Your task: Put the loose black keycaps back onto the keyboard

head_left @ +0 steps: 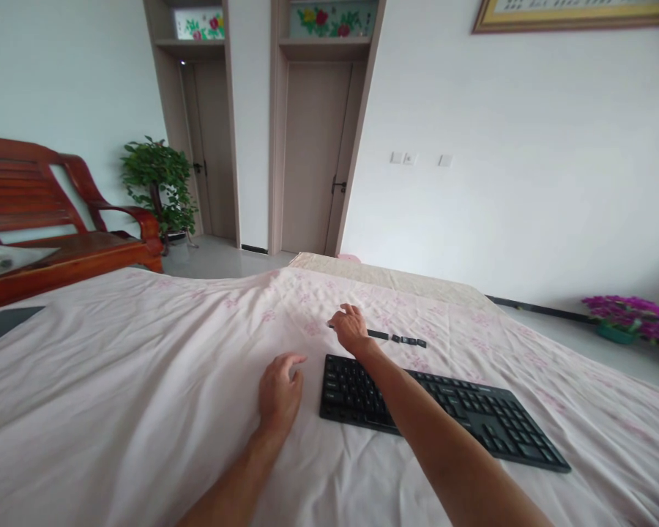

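A black keyboard (505, 417) lies at a slant on a pale bedsheet, with a bare patch among its keys. Beyond its far edge is a row of loose black keycaps (409, 341) and a long key like a space bar (378, 334). My right hand (350, 327) reaches across the keyboard to the left of that row. Its fingers are bent down together onto a small dark piece that looks like a keycap, mostly hidden by the hand. Left of the keyboard, my left hand (282, 386) holds nothing, thumb and fingers apart, not touching the keyboard.
The bedsheet (143, 410) is wrinkled, with pink flowers. A dark flat object (8, 326) lies at its left edge. Behind stand a wooden bench (60, 212), a leafy plant (157, 183) and two doors. Purple flowers (631, 311) sit on the floor at right.
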A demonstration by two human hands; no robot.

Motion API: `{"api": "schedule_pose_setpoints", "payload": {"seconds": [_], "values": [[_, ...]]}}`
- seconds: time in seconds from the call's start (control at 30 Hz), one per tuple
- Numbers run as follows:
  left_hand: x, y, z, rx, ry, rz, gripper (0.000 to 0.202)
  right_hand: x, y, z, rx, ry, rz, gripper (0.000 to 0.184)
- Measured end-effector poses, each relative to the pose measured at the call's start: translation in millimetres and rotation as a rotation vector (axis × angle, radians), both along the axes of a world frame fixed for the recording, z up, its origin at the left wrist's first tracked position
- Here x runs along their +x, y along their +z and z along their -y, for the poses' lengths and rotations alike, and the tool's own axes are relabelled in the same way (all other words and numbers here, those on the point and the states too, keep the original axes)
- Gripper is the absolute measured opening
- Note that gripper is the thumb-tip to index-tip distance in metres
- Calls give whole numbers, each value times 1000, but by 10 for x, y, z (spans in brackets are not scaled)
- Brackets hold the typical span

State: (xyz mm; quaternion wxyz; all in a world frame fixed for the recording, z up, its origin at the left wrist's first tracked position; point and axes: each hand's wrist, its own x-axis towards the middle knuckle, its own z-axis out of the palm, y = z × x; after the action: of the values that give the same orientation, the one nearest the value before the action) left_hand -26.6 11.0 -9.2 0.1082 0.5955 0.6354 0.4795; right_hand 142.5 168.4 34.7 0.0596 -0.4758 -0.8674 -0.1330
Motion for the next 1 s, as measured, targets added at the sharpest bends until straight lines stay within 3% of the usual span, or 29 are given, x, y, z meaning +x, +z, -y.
{"api": "schedule_pose_setpoints", "payload": {"seconds": [0.2,0.4,0.57,0.67,0.77,0.87,0.93,1.0], "values": [[13,-6,-7,1,-7,2,32,-102,-59,-69,-7,19,57,30],[-1,-17,-11,29,-25,31,32,-183,-6,-42,-37,6,41,28],[8,-42,-22,42,-40,101,27,-183,75,57,-141,-46,-85,28],[36,-17,-1,107,-100,223,26,-142,120,263,-206,-83,-216,32],[92,66,75,177,-229,299,37,-68,139,637,-361,-50,-480,39],[173,163,187,206,-349,283,40,35,142,1088,-817,18,-1266,46],[234,206,260,214,-385,270,37,103,150,1349,-1020,-21,-1557,49],[290,228,322,207,-399,267,33,157,166,1541,-1131,-84,-1702,50]]}}
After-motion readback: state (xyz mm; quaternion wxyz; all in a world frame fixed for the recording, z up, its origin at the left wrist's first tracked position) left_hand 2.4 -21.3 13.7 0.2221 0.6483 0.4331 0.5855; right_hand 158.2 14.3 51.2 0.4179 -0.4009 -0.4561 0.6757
